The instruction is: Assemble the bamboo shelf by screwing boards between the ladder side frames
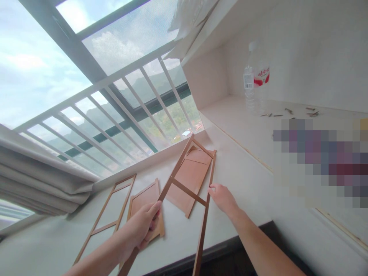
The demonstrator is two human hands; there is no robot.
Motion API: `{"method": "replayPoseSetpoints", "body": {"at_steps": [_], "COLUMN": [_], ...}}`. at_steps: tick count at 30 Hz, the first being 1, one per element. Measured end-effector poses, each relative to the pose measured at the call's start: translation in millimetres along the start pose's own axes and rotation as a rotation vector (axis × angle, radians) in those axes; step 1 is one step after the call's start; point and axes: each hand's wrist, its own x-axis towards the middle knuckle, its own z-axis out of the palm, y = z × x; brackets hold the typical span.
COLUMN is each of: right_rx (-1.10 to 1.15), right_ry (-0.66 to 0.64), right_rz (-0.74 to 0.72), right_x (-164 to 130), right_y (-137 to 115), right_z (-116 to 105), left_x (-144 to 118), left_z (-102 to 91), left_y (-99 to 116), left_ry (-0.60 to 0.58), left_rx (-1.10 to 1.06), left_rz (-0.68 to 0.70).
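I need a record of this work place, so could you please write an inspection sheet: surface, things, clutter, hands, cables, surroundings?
Surface: pale sill, brown pieces lying on it.
Things: held frame; another frame, left panel, right panel on sill.
Clutter: bottle upright on shelf, screw-like bits beside it.
Hands: left hand grips left rail of held frame; right hand pinches right rail.
Cables: nothing seen.
Surroundings: window, railing, curtain; pixelated patch hides part at right.
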Motion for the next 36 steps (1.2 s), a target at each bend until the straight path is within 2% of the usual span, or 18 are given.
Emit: {"method": "replayPoseSetpoints", "body": {"at_steps": [9, 16, 19, 27, 36], "right_rx": [-0.010, -0.034, -0.039, -0.030, 0.054], "right_ry": [-0.143, -0.175, -0.223, -0.319, -0.457], "right_rz": [-0.140, -0.146, -0.169, -0.226, -0.400], "right_x": [-12.8, -18.9, -22.1, -26.1, -36.2], "right_y": [-19.5, -24.3, -24.0, -22.7, -24.9], "right_z": [27.2, 35.6, 41.3, 69.7, 83.0], "left_x": [40.2, 52.2, 58.9, 59.5, 56.4], "left_z": [3.8, 11.1, 13.6, 6.4, -14.5], "left_y": [4.7, 35.9, 42.3, 34.3, 32.0], "left_ry": [0.067, 0.086, 0.069, 0.077, 0.145], "left_rx": [-0.057, -0.238, -0.284, -0.356, -0.393], "left_rz": [0.058, -0.002, -0.024, -0.033, -0.043]}}
